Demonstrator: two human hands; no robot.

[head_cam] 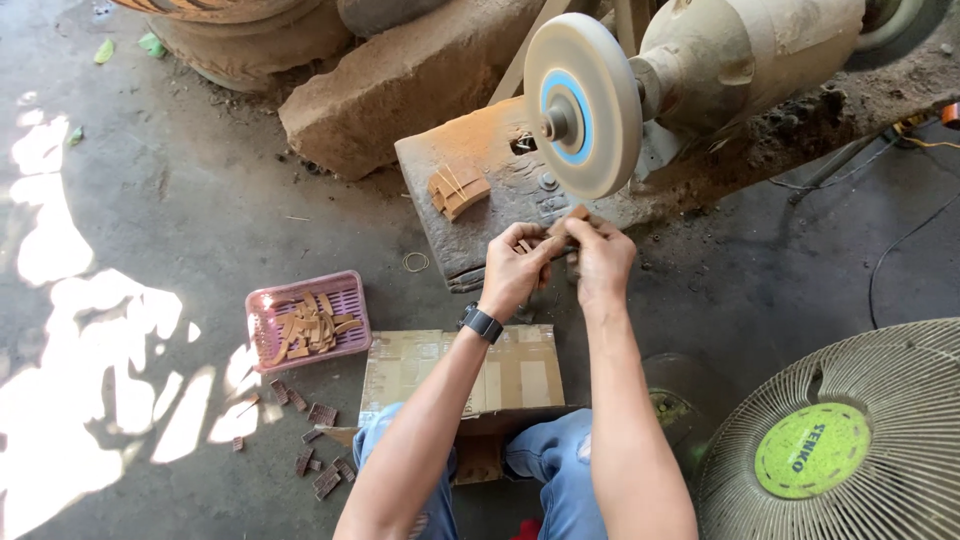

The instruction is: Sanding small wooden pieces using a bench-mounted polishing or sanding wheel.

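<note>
While the buffing wheel (583, 105) hangs just above, the left hand (515, 268) and right hand (598, 258) pinch a stack of small wooden slats (560, 232) (edges aligned toward the wheel), with the pink basket (262, 318) of slats near.

Both bare forearms rise from the bottom centre of the frame and converge toward its middle. The left hand (513, 268), with a dark watch on its wrist, is curled with fingers pinched toward the right. The right hand (598, 258) sits just beside it, fingers bent and closed, fingertips meeting the left's.
</note>
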